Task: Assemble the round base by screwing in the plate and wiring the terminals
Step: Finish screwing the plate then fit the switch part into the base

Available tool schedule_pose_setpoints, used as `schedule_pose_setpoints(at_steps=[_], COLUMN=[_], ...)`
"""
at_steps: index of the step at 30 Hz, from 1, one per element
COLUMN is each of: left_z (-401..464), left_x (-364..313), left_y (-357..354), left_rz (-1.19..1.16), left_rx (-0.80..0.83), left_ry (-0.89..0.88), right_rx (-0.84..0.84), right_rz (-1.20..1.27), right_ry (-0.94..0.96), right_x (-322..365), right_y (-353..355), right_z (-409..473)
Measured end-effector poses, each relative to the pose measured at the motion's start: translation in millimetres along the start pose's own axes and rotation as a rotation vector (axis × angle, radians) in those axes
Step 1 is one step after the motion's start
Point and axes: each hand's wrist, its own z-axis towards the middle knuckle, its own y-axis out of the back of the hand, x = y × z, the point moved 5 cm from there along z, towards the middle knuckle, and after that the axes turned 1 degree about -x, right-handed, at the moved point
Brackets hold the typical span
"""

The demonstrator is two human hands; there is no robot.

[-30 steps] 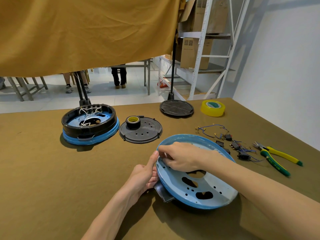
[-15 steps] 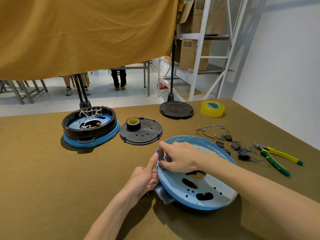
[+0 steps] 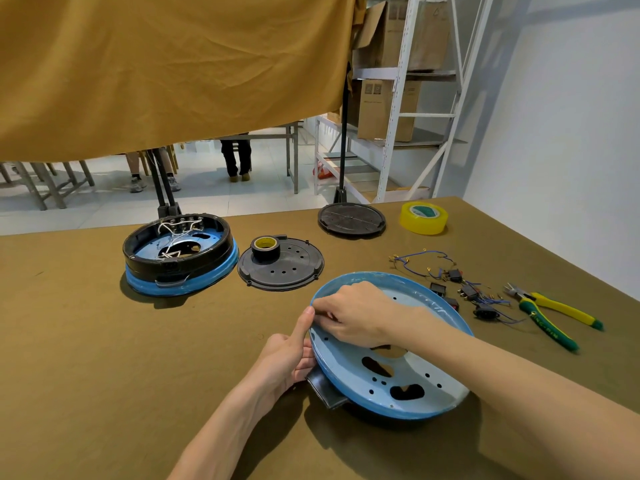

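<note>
A blue round base (image 3: 426, 379) with several holes lies tilted on the brown table, a black part showing under its near-left edge. My left hand (image 3: 287, 362) grips its left rim, thumb pointing up along the edge. My right hand (image 3: 349, 317) reaches across the base and pinches at the rim's upper left, where a clear film covers the blue. A black perforated plate (image 3: 294, 271) lies behind, with a roll of black tape (image 3: 265, 247) on it. Loose wires with terminals and switches (image 3: 460, 285) lie to the right.
A second, wired black-and-blue base (image 3: 180, 261) sits at the back left. Green-yellow pliers (image 3: 550, 313) lie at the right, a yellow tape roll (image 3: 423, 217) and a black stand foot (image 3: 351, 219) at the back. A tan cloth hangs above; people's legs show beyond the table.
Both hands stay on the base's left rim. My right fingers have shifted slightly along the rim edge; the base has barely moved.
</note>
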Motion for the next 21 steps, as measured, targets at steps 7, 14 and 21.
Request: schedule_pose_setpoints(at_steps=[7,14,21], left_z=[0.4,3.3,-3.4], left_x=[-0.1,2.4,5.7], left_y=[0.2,3.5,6.3], left_rz=[0.011,-0.038,-0.187], left_rx=[0.016,0.062,0.159], left_ry=[0.018,0.053,0.162], right_rx=[-0.018,-0.023,-0.068], right_rz=[0.153,0.193,0.094], right_ry=[0.015,-0.029,-0.023], right_x=[-2.1,-7.8,-2.8], right_y=[-1.7,-1.0,2.3], right_z=[-8.1,-9.3,-7.8])
